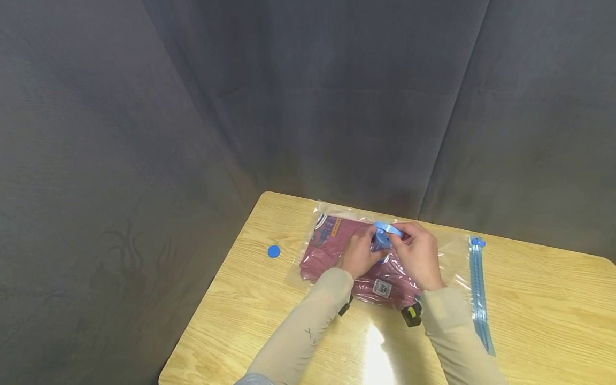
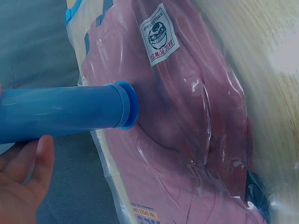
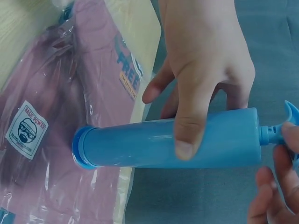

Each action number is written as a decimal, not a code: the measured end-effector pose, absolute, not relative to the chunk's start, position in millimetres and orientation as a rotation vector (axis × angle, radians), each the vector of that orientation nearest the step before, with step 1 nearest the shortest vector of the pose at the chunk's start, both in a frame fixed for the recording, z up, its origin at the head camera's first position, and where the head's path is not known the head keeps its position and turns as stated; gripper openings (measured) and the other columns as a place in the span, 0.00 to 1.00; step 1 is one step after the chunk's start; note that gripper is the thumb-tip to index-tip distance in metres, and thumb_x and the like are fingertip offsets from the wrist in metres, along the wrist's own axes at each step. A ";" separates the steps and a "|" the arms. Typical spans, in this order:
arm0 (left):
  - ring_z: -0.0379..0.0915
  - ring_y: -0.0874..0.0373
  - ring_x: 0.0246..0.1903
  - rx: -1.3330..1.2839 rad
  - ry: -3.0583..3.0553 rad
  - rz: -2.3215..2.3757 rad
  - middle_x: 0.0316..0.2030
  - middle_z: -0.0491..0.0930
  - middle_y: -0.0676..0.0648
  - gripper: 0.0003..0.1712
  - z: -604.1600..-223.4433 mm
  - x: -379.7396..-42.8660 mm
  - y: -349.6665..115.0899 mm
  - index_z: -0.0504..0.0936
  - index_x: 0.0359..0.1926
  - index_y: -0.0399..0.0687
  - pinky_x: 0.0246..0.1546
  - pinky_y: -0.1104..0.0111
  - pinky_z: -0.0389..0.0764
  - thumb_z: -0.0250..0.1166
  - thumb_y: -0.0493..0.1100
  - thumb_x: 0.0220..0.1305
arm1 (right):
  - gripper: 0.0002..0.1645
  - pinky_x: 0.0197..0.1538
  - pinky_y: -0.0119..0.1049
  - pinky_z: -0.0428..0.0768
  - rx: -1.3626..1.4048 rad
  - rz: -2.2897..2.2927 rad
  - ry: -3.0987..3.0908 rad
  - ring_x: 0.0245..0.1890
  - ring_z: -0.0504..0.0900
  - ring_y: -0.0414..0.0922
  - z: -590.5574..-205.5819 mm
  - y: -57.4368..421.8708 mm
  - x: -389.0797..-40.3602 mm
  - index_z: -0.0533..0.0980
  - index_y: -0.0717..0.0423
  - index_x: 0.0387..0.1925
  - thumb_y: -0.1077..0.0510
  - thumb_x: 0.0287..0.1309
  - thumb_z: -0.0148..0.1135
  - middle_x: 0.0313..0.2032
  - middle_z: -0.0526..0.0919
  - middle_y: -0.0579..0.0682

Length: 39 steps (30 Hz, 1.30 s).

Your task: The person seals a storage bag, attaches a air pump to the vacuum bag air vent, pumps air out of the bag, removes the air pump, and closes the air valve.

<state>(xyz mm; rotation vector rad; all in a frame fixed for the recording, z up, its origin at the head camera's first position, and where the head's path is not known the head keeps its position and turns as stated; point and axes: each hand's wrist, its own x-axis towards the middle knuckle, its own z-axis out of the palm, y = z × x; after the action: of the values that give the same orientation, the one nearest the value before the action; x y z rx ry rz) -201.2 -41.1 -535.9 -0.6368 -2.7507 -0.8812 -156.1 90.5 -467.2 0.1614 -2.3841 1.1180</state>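
Note:
A blue hand pump stands with its flared end on the round valve of a clear plastic storage bag. Inside the bag lies a folded maroon garment with printed letters and a white label. My left hand grips the pump's barrel, its thumb lying across the side in the right wrist view. At the top of the pump, my right hand holds the handle close to the barrel. The right fingers are only partly visible at that view's edge.
A round blue cap lies on the wooden table, left of the bag. The bag's blue zip strip with its slider is at the right. Dark curtains hang behind the table.

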 end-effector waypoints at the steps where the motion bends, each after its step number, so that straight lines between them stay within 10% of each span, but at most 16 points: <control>1: 0.84 0.55 0.36 -0.635 -2.751 -0.881 0.38 0.86 0.44 0.30 -536.3 -201.5 -40.7 0.71 0.56 0.47 0.38 0.70 0.83 0.69 0.55 0.58 | 0.08 0.28 0.17 0.70 0.165 1.114 -2.383 0.25 0.75 0.41 -468.1 90.7 -156.4 0.83 0.66 0.36 0.68 0.51 0.68 0.32 0.84 0.57; 39: 0.84 0.56 0.35 -0.708 -2.734 -0.930 0.40 0.86 0.46 0.29 -528.3 -213.2 -41.7 0.72 0.56 0.47 0.37 0.73 0.82 0.70 0.48 0.56 | 0.29 0.32 0.40 0.78 0.177 1.022 -2.439 0.28 0.82 0.51 -485.7 97.3 -180.0 0.81 0.62 0.42 0.54 0.37 0.81 0.34 0.85 0.57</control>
<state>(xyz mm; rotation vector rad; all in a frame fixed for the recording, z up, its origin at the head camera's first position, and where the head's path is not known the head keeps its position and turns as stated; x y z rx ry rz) -213.2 -41.7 -528.3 -0.7078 -2.7344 -0.9301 -180.0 97.3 -485.7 0.1771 -2.4393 1.0220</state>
